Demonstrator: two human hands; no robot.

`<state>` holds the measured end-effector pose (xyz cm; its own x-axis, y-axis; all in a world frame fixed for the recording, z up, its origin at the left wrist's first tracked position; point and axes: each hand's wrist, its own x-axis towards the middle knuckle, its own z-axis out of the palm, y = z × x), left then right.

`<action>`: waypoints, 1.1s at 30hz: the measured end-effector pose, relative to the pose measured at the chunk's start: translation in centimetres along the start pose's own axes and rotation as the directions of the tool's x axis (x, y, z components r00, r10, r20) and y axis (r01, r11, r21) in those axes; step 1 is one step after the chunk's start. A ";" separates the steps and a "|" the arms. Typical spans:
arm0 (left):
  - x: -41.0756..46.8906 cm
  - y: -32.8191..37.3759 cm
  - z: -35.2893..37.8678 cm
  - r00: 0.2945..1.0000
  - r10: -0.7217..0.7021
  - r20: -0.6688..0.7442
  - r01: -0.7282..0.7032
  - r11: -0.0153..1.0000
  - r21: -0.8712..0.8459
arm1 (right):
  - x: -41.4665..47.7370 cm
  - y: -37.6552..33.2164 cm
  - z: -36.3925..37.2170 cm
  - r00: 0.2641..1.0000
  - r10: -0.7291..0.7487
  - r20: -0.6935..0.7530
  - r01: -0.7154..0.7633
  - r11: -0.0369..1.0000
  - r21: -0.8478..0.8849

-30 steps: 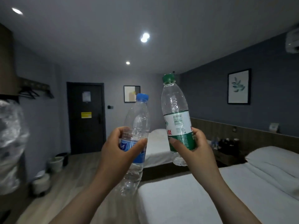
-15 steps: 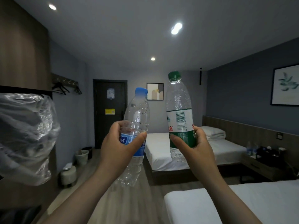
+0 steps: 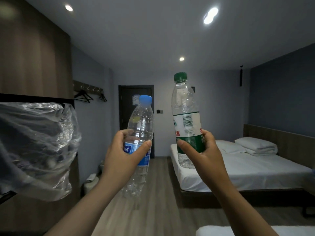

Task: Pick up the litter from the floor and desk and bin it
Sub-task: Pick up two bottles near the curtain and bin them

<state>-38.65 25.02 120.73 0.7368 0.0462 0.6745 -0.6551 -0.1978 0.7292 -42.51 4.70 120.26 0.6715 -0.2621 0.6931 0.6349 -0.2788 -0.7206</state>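
Starting at centre frame, what was the state of the left hand (image 3: 122, 155)? the checker asked.

Fingers and thumb were curled round the blue-capped bottle (image 3: 141, 123) at its blue label, the observer answered. The bottle was clear and capped. Its top leaned slightly to the right, and its base hung lower than the wrist.

And the right hand (image 3: 202, 155)?

Thumb and fingers gripped the green-capped bottle (image 3: 185, 120) on the green band of its label. That bottle stood nearly upright, with its cap higher in the frame than the blue one. The two bottles were near each other but apart, both held up in the air above the wooden floor (image 3: 162, 210).

What else was in frame?

A crumpled clear plastic bag (image 3: 37, 147) filled the left edge; what held it could not be told. Coat hangers (image 3: 83, 96) hung on a wall rack at upper left. A dark door (image 3: 123, 108) stood behind the blue-capped bottle at centre. A bed (image 3: 247, 167) with white sheets and a folded white duvet (image 3: 255, 145) occupied the right side. A small pale lidded container (image 3: 91, 183) sat on the floor by the left wall, at lower left.
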 end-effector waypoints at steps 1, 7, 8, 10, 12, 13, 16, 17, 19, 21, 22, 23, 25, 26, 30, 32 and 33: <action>0.9 -0.9 0.3 1.000 -0.004 -0.011 0.004 1.000 0.009 | 0.9 1.1 0.3 1.000 0.002 0.007 -0.002 1.000 0.003; 5.4 -7.4 2.2 0.999 -0.030 -0.034 0.031 0.999 0.022 | 5.5 7.6 3.0 0.999 0.021 0.030 -0.021 1.000 -0.002; 6.2 -8.8 2.5 0.999 -0.043 -0.032 0.043 0.999 0.022 | 6.4 8.7 3.5 0.999 0.018 0.029 -0.018 1.000 -0.006; 8.3 -11.5 3.0 0.998 -0.054 -0.034 0.055 0.998 0.027 | 8.4 11.0 4.7 1.000 0.013 0.024 -0.012 1.000 -0.013; 11.0 -14.1 3.4 0.998 -0.046 -0.041 0.046 0.999 0.017 | 10.9 13.4 6.2 1.000 0.008 0.015 -0.008 1.000 -0.023; 12.4 -15.4 3.5 0.998 -0.039 -0.045 0.040 0.999 0.006 | 12.2 14.7 7.1 1.000 0.006 0.015 -0.005 1.000 -0.027; 17.2 -19.2 3.4 0.998 -0.032 -0.049 0.031 0.999 -0.012 | 16.4 18.2 10.1 1.000 0.009 0.022 -0.008 0.999 -0.033; 19.0 -20.6 3.4 0.998 -0.035 -0.044 0.034 0.999 -0.010 | 17.9 19.4 11.3 1.000 0.009 0.023 -0.008 0.999 -0.038; 22.3 -23.4 3.4 0.998 -0.051 -0.025 0.051 0.999 0.002 | 20.6 21.7 13.5 0.999 0.019 0.028 -0.017 0.999 -0.047; 25.4 -26.3 3.5 0.997 -0.075 -0.005 0.075 0.997 0.013 | 23.1 24.0 15.6 0.999 0.034 0.028 -0.033 0.998 -0.048; 26.8 -27.8 3.6 0.996 -0.084 -0.001 0.084 0.996 0.015 | 24.2 25.3 16.6 0.999 0.039 0.027 -0.037 0.998 -0.047; 28.1 -29.1 3.8 0.996 -0.091 -0.001 0.091 0.996 0.016 | 25.3 26.6 17.6 0.999 0.045 0.031 -0.043 0.998 -0.045; 30.4 -31.6 4.2 0.994 -0.107 -0.012 0.107 0.994 0.013 | 27.3 29.3 19.5 0.997 0.057 0.047 -0.055 0.998 -0.042; 31.5 -32.8 4.4 0.994 -0.111 -0.017 0.111 0.994 0.010 | 28.3 30.6 20.4 0.997 0.061 0.054 -0.058 0.997 -0.044; 35.7 -38.1 5.4 0.990 -0.140 -0.022 0.140 0.990 0.027 | 32.5 35.9 23.3 0.994 0.084 0.073 -0.081 0.996 -0.043; 38.0 -41.0 6.2 0.988 -0.153 -0.027 0.153 0.988 0.036 | 34.7 38.9 24.5 0.993 0.089 0.080 -0.087 0.996 -0.030; 39.1 -42.4 6.7 0.986 -0.160 -0.037 0.162 0.986 0.040 | 35.9 40.5 25.1 0.992 0.093 0.085 -0.092 0.996 -0.021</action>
<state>19.01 28.69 115.43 0.8257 0.1134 0.5527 -0.5200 -0.2269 0.8235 16.87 7.16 115.42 0.7580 -0.2073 0.6184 0.5624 -0.2726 -0.7807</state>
